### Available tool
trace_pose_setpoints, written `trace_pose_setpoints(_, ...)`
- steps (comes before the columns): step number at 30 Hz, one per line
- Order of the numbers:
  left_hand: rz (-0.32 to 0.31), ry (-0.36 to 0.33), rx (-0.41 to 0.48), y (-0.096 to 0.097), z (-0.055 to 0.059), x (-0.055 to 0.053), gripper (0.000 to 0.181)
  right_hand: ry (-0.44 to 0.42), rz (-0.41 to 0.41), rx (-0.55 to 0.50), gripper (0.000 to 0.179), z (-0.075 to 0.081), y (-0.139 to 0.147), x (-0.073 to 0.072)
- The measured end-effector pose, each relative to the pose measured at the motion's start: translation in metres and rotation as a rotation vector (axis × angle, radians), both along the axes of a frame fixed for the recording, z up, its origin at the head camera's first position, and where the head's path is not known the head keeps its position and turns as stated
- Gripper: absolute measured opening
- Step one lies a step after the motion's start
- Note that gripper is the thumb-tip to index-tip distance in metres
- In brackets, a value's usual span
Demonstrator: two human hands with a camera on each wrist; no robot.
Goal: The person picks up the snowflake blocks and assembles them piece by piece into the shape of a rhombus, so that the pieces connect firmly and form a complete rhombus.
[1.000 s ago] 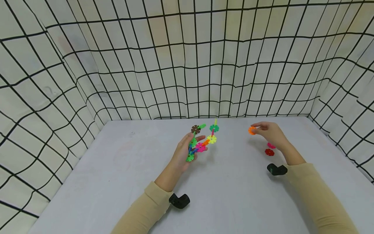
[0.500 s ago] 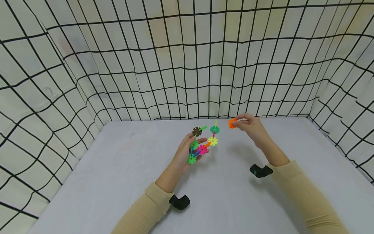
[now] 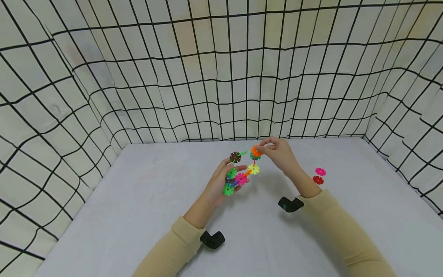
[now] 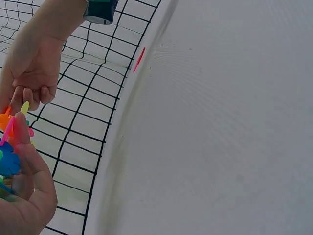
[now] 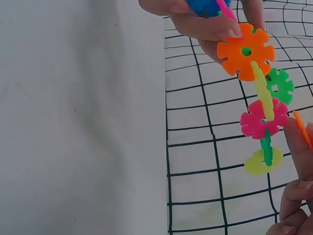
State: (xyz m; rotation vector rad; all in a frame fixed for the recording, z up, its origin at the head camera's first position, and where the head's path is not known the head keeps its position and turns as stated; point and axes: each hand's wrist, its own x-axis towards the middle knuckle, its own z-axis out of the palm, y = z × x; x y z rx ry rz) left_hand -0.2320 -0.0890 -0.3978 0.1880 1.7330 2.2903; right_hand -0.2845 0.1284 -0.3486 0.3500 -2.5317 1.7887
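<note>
My left hand [image 3: 221,179] holds a curved chain of notched plastic flower discs, slotted together edge to face. A brown disc [image 3: 235,157] is at one end; the chain runs on through green ones, a pink disc [image 3: 241,179] and a yellow disc [image 3: 253,169]. In the right wrist view, a pale yellow disc [image 5: 257,163] is at the chain's far tip. My right hand [image 3: 282,156] pinches a loose orange disc [image 3: 256,150], which overlaps the teal-green disc [image 3: 255,157] in the head view. From the right wrist, this orange disc [image 5: 302,129] appears edge-on, beside the chain.
A pink disc [image 3: 320,171] and a red disc [image 3: 318,180] lie on the white tabletop [image 3: 145,215] at the right. Black netting [image 3: 221,80] over white walls encloses the back and sides. Each wrist bears a black camera [image 3: 212,239].
My right hand has carried the orange disc leftward from beside the loose pink and red discs to the chain's upper right end. My left hand stays nearly still.
</note>
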Motion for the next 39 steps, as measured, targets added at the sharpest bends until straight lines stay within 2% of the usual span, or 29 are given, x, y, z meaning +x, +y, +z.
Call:
trace_pose_setpoints(8, -0.013, 0.012, -0.024, 0.0, -0.001, -0.001, 0.04, 0.033, -0.02, -0.002, 0.026, -0.006, -0.007, -0.003)
trace_pose_setpoints(19, -0.011, -0.014, -0.026, 0.002, 0.001, 0.001, 0.039, 0.05, -0.059, 0.007, 0.028, -0.012, -0.017, -0.003)
trace_pose_setpoints(30, -0.066, -0.05, 0.008, -0.001, 0.0, 0.0, 0.055, 0.043, -0.007, -0.022, 0.029, -0.015, -0.026, 0.002)
trace_pose_setpoints(39, -0.064, -0.11, -0.026, -0.002, 0.001, 0.001, 0.06, 0.022, 0.008, -0.014, 0.026, -0.016, -0.031, 0.003)
